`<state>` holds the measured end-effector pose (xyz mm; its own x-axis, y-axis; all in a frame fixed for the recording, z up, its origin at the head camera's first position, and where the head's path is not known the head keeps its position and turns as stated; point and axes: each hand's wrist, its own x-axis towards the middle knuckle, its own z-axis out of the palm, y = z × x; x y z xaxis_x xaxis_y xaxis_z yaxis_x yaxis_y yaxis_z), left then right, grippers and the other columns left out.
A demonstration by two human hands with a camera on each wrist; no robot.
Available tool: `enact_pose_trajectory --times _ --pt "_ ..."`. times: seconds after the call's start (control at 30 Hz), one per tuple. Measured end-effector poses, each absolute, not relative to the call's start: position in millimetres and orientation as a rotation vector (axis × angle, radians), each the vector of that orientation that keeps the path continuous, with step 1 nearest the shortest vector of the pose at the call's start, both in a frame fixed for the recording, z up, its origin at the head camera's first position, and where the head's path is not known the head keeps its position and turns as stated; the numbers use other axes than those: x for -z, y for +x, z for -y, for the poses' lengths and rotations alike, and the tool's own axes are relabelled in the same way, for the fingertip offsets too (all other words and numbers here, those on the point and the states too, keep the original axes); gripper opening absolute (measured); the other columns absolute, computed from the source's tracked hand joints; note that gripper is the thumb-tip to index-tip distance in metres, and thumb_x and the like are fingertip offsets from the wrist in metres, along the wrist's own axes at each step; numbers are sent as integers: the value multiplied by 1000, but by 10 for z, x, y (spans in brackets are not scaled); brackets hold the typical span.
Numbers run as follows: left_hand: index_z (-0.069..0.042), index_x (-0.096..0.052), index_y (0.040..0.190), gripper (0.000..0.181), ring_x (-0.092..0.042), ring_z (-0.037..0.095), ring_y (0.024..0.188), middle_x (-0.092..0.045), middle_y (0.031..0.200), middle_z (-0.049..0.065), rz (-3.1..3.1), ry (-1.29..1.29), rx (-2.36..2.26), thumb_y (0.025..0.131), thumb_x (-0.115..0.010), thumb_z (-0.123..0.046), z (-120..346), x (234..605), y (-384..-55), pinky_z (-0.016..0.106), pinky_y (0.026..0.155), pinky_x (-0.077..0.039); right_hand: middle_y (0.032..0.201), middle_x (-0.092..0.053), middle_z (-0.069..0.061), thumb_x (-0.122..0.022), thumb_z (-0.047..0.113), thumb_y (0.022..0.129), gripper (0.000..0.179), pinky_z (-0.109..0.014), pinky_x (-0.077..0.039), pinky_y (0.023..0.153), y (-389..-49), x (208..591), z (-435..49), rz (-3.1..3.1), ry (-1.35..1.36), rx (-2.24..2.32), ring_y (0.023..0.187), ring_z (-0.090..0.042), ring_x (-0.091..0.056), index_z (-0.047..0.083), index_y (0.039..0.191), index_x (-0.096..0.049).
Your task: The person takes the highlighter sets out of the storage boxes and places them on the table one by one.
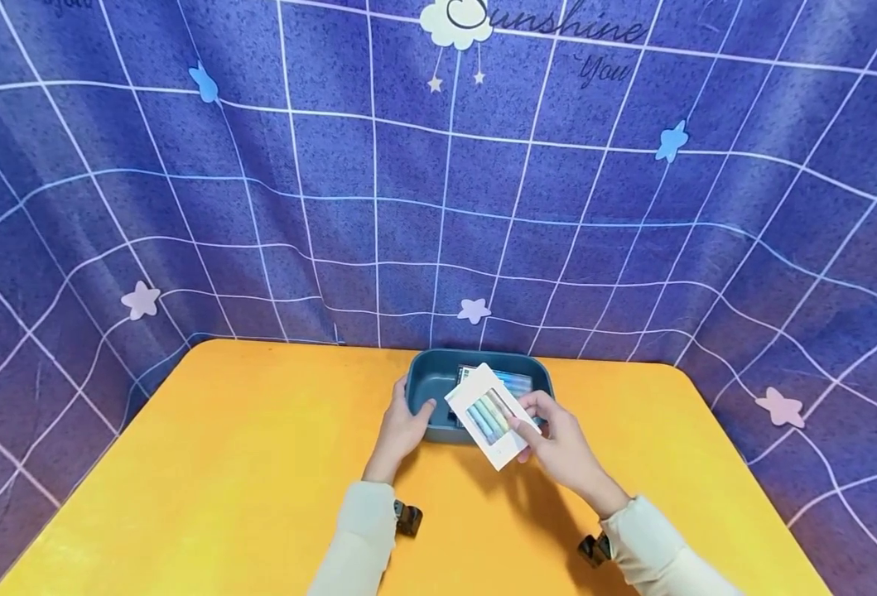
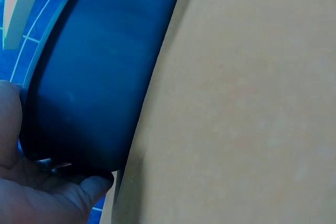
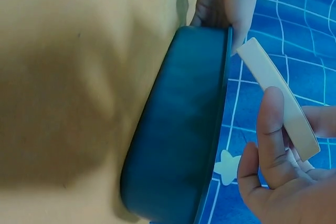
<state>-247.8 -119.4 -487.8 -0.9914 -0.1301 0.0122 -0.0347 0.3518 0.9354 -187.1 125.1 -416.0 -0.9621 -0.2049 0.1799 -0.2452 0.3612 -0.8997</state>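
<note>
A dark teal bin (image 1: 431,382) stands on the table, its near wall large in the left wrist view. My left hand (image 1: 402,432) grips the bin's left end, thumb over the rim. Above the bin's right half, my right hand (image 1: 561,440) pinches a small white box (image 1: 489,416) between thumb and fingers. Through the box's window show several pastel sticks, perhaps highlighters. The box is tilted, and in the right wrist view its pale narrow side (image 3: 260,66) appears apart from the bin. Inside the bin lies a clear pack with bluish contents (image 1: 516,382), partly hidden by the box.
The yellow table (image 1: 259,463) extends to both sides of the bin and in front of it. Close behind the bin hangs a blue-purple curtain (image 1: 408,232) with white grid lines and stars. A small black device (image 1: 408,519) sits on each wrist.
</note>
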Motion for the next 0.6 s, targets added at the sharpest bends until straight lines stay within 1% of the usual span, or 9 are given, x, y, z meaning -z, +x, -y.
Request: enact_pose_trajectory --times 0.23,0.5,0.6 --pt "-10 -26 157 68 -41 41 145 -41 158 21 2505 154 1742 100 -59 -25 1205 4881 -2469 62 119 -33 92 -65 -21 -65 11 97 17 -41 -60 56 -1816 4197 -1184 2582 362 -1770 56 -20 -66 2 108 -55" --pt "-9 -25 157 69 -42 42 144 -42 157 23 2510 145 1732 99 -60 -26 1203 4847 -2452 63 117 -34 89 -66 -22 -60 6 99 13 -54 -60 62 -1728 4274 -1111 2574 301 -1878 61 -22 -69 0 106 -51" --pt "-10 -25 157 68 -42 42 144 -43 157 23 2518 146 1731 100 -59 -25 1203 4835 -2446 62 117 -35 93 -66 -25 -57 6 100 14 -53 -61 65 -1697 4295 -1086 2563 328 -1919 65 -23 -71 -1 108 -48"
